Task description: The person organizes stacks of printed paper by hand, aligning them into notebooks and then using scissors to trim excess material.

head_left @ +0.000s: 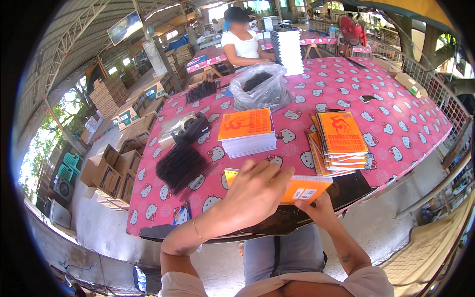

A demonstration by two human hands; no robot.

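Observation:
An orange notebook (302,187) stands tilted at the near edge of the table, its back side with small printed labels toward me. My left hand (260,185) is closed, its bent fingers at the notebook's upper edge. My right hand (316,205) pinches the lower right part of the same notebook, thumb against the cover. Just beyond lies a neat stack of orange-covered paper blocks (247,136). To its right is a pile of spiral-bound orange notebooks (341,141). Black binding coils (180,168) lie in a bundle left of my left hand.
A tape dispenser (194,126) sits behind the coils. Farther back are a clear plastic bag (262,89) of black coils and a tall white paper stack (288,52). Across the pink patterned table (396,114) is another person (242,44). Cardboard boxes (111,175) stand on the left floor.

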